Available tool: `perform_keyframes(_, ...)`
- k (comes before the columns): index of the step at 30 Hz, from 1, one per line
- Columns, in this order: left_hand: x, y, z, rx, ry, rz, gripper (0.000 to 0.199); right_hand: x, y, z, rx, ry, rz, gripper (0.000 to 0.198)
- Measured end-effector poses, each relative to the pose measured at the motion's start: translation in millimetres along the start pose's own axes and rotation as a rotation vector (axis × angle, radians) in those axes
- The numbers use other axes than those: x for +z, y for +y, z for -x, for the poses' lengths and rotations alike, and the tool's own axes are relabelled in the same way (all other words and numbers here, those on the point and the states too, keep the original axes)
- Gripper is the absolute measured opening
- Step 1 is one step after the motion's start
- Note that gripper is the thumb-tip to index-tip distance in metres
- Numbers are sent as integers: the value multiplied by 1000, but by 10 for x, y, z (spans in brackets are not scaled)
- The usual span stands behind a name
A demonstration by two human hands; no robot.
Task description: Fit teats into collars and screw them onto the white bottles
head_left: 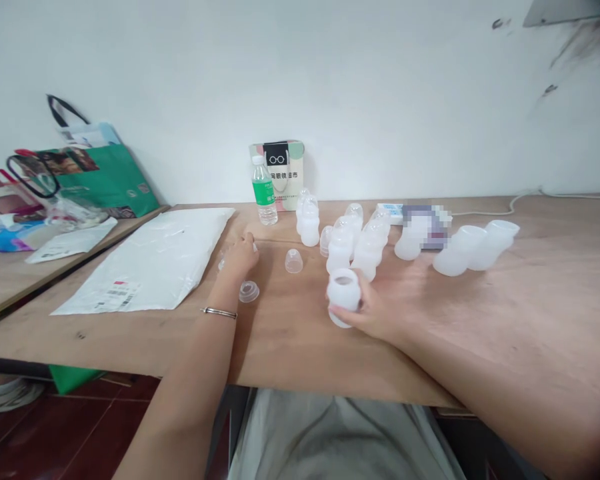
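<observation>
My right hand (373, 310) is wrapped round a frosted white baby bottle (344, 293), whose open mouth faces up and towards me. Over to the left, my left hand (243, 253) reaches down to the table with its fingers curled. What those fingers hold is hidden, though clear plastic (222, 264) shows beside them. A clear ring-shaped cap (249, 291) lies just below that hand, and a clear dome cap (294, 261) stands between the two hands. Behind my right hand are several bottles with clear domes on top (340, 243). Further right, open-topped frosted bottles (460, 250) stand in a group.
A white mailing bag (155, 257) lies flat on the table at left. A water bottle (265, 193) and a paper bag (293, 173) stand near the wall. A green bag (105, 177) rests on the left table. A white cable (515, 201) runs along the back right.
</observation>
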State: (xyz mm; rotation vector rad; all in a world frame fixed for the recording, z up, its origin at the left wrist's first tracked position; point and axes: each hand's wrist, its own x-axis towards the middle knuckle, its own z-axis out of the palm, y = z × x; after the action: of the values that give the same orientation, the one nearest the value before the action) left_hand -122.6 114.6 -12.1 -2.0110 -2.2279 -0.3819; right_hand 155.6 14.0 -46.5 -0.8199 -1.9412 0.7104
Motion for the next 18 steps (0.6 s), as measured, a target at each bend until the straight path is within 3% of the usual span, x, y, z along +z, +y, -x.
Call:
perform_keyframes(3,-1,-2,13,-1,6,11,29,55,20,-34,102,-181,93,40)
perform_keyframes(7,-58,14,28,-12,58,39,31,109,36,-160,150,-133,59,44)
perform_keyframes(10,-163,77,60,40,284,191,41,138,69,-253,178,-98,36,51)
perform_keyframes(12,-250,147,107,116,473,426,47,150,90,-283,211,-74,35,53)
perform_keyframes(13,-293,190,143,165,509,570,48,154,96,-288,221,-62,41,54)
perform_keyframes(15,-373,291,239,294,398,842,48,157,95,-284,212,-39,58,54)
perform_keyframes(18,-459,456,418,530,36,1084,41,151,72,-272,176,-57,75,51)
